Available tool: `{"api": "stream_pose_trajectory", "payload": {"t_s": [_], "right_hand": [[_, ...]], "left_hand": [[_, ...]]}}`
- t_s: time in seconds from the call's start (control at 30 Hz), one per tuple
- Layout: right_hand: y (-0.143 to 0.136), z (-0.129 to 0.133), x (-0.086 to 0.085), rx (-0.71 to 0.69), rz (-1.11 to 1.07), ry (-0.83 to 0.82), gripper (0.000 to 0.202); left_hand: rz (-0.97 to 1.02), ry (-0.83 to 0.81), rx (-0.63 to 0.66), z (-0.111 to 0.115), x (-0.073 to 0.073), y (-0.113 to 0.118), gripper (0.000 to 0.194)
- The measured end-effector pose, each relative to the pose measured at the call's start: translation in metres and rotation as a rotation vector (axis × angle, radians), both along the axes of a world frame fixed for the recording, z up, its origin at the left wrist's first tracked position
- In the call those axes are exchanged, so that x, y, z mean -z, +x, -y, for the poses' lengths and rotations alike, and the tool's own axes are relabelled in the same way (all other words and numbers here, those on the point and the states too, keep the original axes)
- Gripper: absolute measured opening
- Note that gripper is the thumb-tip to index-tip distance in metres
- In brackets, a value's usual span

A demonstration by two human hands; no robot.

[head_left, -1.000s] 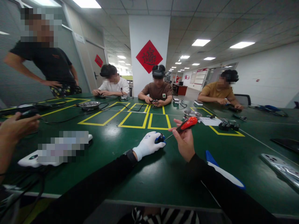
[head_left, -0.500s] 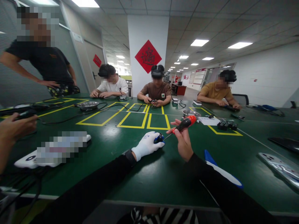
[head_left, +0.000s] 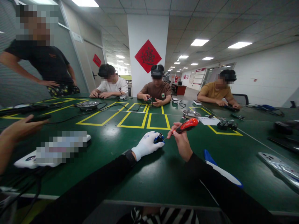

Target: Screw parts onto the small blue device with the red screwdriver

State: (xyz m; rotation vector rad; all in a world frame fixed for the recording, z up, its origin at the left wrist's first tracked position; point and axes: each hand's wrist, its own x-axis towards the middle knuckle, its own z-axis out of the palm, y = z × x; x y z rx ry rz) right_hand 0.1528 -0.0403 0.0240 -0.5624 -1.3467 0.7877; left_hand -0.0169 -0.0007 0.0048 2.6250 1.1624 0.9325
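Note:
My left hand (head_left: 147,144), in a white glove with blue fingertips, is closed around a small black part (head_left: 159,138) at the middle of the table. What exactly the part is, I cannot make out; the glove covers much of it. My right hand (head_left: 183,143) is bare and grips a red-and-black screwdriver (head_left: 188,125) by its handle, near the shaft. The screwdriver slants down to the left, its tip at the black part beside my left fingers. To the right of my right forearm lies a white glove with blue (head_left: 223,172).
Beyond my hands, yellow tape (head_left: 130,126) marks boxes on the green table (head_left: 144,183). Metal bowls (head_left: 87,105), black blocks (head_left: 226,124) and a white sheet (head_left: 208,120) stand farther back. Phones (head_left: 277,168) lie near the edges. A co-worker's hand (head_left: 20,132) reaches in at left.
The screwdriver's handle has turned, showing more red, and my right fingers have shifted around it. My left hand stays put. At left, the co-worker's hand has moved right and opened out.

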Motion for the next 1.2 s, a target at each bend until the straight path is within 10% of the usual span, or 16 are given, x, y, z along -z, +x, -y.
{"api": "stream_pose_trajectory", "payload": {"t_s": [0.27,0.83,1.2], "right_hand": [[0.007,-0.001,-0.003,0.344,0.299,0.098,0.014],[0.005,-0.01,-0.003,0.12,-0.11,-0.054,0.03],[0.007,0.005,-0.007,0.357,0.365,0.027,0.021]], "left_hand": [[0.014,0.0,0.029,0.0,-0.001,-0.001,0.028],[-0.002,-0.023,0.002,0.004,-0.006,0.0,0.028],[-0.019,-0.005,0.02,-0.001,0.0,-0.001,0.031]]}}
